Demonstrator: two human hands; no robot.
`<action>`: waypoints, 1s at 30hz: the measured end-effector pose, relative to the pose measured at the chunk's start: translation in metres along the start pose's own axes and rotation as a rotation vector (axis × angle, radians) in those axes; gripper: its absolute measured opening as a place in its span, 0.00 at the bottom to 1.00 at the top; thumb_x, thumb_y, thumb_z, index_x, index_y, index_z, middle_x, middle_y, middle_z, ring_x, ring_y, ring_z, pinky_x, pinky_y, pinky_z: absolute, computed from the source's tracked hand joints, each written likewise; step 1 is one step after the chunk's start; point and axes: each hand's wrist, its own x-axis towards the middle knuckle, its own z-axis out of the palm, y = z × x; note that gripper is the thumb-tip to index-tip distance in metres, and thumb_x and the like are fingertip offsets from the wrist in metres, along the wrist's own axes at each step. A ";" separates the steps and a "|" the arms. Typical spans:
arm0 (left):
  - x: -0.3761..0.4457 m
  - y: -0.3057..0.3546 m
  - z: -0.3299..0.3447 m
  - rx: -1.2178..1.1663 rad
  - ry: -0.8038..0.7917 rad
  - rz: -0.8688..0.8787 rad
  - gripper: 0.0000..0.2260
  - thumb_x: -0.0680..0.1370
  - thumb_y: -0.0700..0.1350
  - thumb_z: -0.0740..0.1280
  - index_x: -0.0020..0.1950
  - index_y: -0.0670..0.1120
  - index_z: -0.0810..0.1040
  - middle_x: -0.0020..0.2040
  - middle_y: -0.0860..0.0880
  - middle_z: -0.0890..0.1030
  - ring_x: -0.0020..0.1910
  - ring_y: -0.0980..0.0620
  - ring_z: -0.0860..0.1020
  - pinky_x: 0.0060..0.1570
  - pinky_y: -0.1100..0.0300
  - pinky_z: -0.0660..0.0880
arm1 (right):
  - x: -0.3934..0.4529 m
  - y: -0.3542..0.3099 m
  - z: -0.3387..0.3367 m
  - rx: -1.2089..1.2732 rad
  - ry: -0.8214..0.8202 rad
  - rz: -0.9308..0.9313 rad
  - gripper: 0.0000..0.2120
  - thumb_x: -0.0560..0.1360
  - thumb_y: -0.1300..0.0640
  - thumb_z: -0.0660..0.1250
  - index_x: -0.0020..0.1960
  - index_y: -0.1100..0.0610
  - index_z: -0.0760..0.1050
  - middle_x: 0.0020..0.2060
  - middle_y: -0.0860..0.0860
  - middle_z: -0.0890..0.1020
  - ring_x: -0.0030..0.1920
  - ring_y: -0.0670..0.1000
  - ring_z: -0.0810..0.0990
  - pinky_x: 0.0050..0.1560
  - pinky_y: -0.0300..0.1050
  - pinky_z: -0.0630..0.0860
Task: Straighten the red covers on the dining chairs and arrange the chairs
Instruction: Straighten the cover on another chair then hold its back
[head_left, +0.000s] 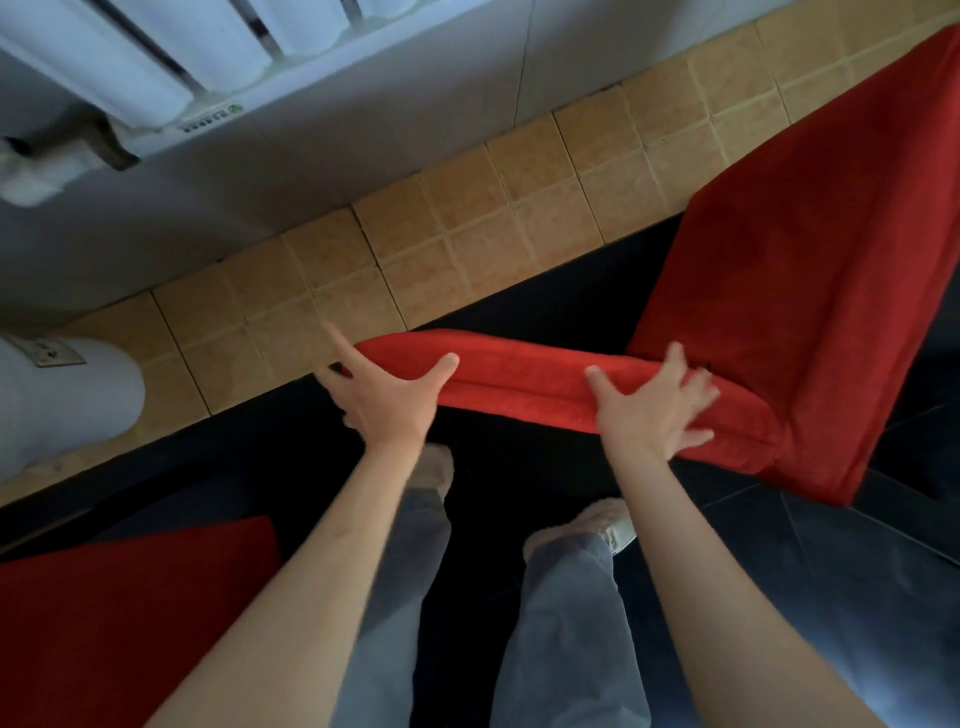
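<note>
A dining chair in a red cover stands before me, seen from above; its backrest top (524, 382) runs left to right and its seat (810, 291) stretches away to the right. My left hand (382, 397) is at the backrest's left end with fingers spread and the thumb lying on the red fabric. My right hand (649, 408) lies flat with spread fingers on the backrest's right part. Neither hand curls round the cloth. A second red-covered chair (119, 623) shows at the lower left, partly cut off.
A white radiator (171, 57) hangs on the grey wall at the top left. A strip of tan tiles (467, 228) borders a dark floor (779, 597). A white rounded object (67, 405) stands at the left. My legs and shoes are below the hands.
</note>
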 end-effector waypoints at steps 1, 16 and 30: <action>0.009 -0.004 -0.012 0.069 -0.070 0.121 0.57 0.62 0.58 0.80 0.79 0.56 0.45 0.79 0.41 0.47 0.77 0.39 0.52 0.71 0.36 0.57 | -0.007 -0.002 0.005 -0.087 -0.081 -0.164 0.48 0.68 0.40 0.74 0.78 0.47 0.50 0.78 0.56 0.50 0.78 0.60 0.41 0.71 0.69 0.42; 0.069 -0.009 -0.054 0.636 -0.543 0.674 0.47 0.62 0.48 0.82 0.75 0.53 0.61 0.66 0.45 0.71 0.63 0.42 0.73 0.58 0.42 0.74 | -0.029 -0.056 0.051 -0.780 -0.382 -0.711 0.63 0.57 0.39 0.80 0.77 0.43 0.40 0.75 0.56 0.56 0.75 0.62 0.54 0.67 0.76 0.47; 0.083 -0.021 -0.053 0.483 -0.541 0.848 0.47 0.60 0.50 0.83 0.75 0.48 0.66 0.67 0.47 0.76 0.64 0.46 0.75 0.61 0.54 0.71 | -0.022 -0.046 0.052 -0.734 -0.275 -0.819 0.60 0.62 0.40 0.78 0.79 0.47 0.41 0.73 0.54 0.64 0.72 0.60 0.62 0.72 0.67 0.51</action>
